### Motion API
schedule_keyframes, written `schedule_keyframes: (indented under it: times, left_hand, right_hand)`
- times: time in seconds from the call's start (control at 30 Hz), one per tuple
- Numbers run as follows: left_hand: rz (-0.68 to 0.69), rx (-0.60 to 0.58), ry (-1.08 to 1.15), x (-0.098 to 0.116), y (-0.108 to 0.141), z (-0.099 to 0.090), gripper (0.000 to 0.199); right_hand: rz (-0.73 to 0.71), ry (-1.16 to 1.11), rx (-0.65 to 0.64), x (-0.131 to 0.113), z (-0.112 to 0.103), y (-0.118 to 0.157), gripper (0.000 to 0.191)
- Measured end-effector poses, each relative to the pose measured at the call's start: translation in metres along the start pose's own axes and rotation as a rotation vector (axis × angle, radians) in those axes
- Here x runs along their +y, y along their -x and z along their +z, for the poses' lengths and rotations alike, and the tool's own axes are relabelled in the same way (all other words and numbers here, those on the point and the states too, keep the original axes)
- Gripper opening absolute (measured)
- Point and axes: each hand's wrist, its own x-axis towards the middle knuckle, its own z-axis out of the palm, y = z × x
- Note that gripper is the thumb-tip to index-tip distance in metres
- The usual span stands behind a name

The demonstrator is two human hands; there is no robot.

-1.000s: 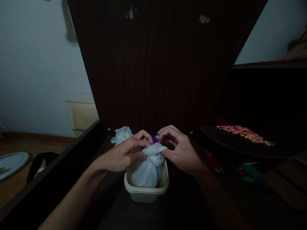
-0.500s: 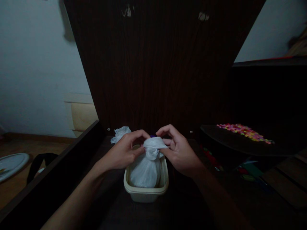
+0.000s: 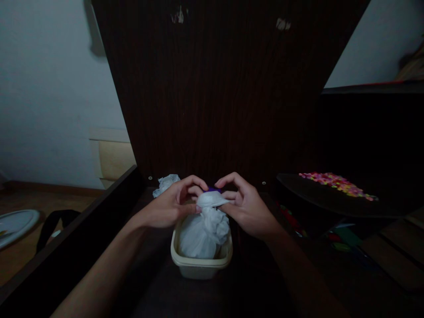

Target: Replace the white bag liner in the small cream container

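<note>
A thin white plastic bag (image 3: 198,240), bulging at the bottom and bunched at its neck, sits inside a cream rectangular tub (image 3: 200,262). My left hand (image 3: 170,202) pinches the left side of a stretched loop at the bag's top. On the other side my right hand (image 3: 247,208) has its thumb hooked at the loop, its fingers curled behind. A small purple thing (image 3: 212,190) shows between the fingertips, just beyond the loop; its kind is unclear. Crumpled plastic from the neck hangs over the bag's right side. The bag's contents are hidden.
Crumpled white plastic (image 3: 166,183) lies behind my left hand. A dark wooden panel (image 3: 212,101) rises at the back, and a low dark side board (image 3: 86,221) runs along the left. At right, a dark corner shelf (image 3: 298,194) carries colourful small pieces (image 3: 338,183).
The bunched neck of the bag has spread and dropped toward the lower right. More of the purple thing shows. Both hands stay at the loop, the left slightly shifted.
</note>
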Motion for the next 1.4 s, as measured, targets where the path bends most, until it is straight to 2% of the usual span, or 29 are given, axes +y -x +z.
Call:
schedule_keyframes:
  times: [0.1, 0.2, 0.3, 0.4, 0.6, 0.8, 0.93, 1.07, 1.13, 1.27, 1.33, 1.4]
  left_hand:
    - [-0.090, -0.085, 0.082, 0.000, 0.003, 0.001, 0.036]
    - [-0.143, -0.149, 0.121, 0.001, 0.005, 0.002, 0.037]
    - [-0.163, -0.166, 0.152, 0.002, 0.004, 0.002, 0.037]
    - [-0.154, -0.123, 0.123, 0.005, 0.005, 0.005, 0.040]
    - [-0.115, 0.027, -0.073, 0.005, 0.006, 0.018, 0.053]
    - [-0.113, 0.005, 0.091, 0.002, 0.002, 0.012, 0.051]
    - [-0.117, 0.068, 0.142, 0.004, 0.001, 0.008, 0.056]
    - [-0.106, 0.131, 0.159, 0.001, 0.001, 0.007, 0.059]
    - [-0.107, 0.132, 0.169, 0.000, 0.000, 0.007, 0.058]
    - [-0.095, 0.153, 0.156, 0.000, 0.000, 0.008, 0.055]
    - [-0.077, 0.178, 0.061, 0.001, -0.001, 0.010, 0.046]
    - [-0.030, 0.216, -0.155, 0.003, -0.002, 0.011, 0.030]
  right_hand:
    - [-0.094, 0.236, 0.107, 0.003, -0.002, -0.004, 0.021]
    - [-0.134, 0.458, 0.158, 0.006, -0.001, -0.005, 0.015]
    - [-0.084, 0.476, 0.146, 0.006, 0.003, -0.003, 0.012]
    - [-0.048, 0.408, 0.132, 0.004, 0.006, -0.001, 0.010]
    - [-0.003, 0.328, 0.147, 0.001, 0.007, 0.000, 0.015]
    - [0.016, 0.218, 0.117, -0.006, 0.006, 0.001, 0.018]
    - [0.039, 0.214, 0.032, -0.011, 0.004, 0.003, 0.018]
    - [0.070, 0.318, -0.061, -0.015, 0.005, 0.008, 0.037]
    - [0.036, 0.420, -0.052, -0.016, 0.006, 0.010, 0.044]
    - [-0.085, 0.632, -0.011, -0.017, 0.009, 0.012, 0.044]
    - [-0.136, 0.717, 0.000, -0.016, 0.009, 0.012, 0.045]
    - [-0.179, 0.766, 0.006, -0.015, 0.008, 0.013, 0.041]
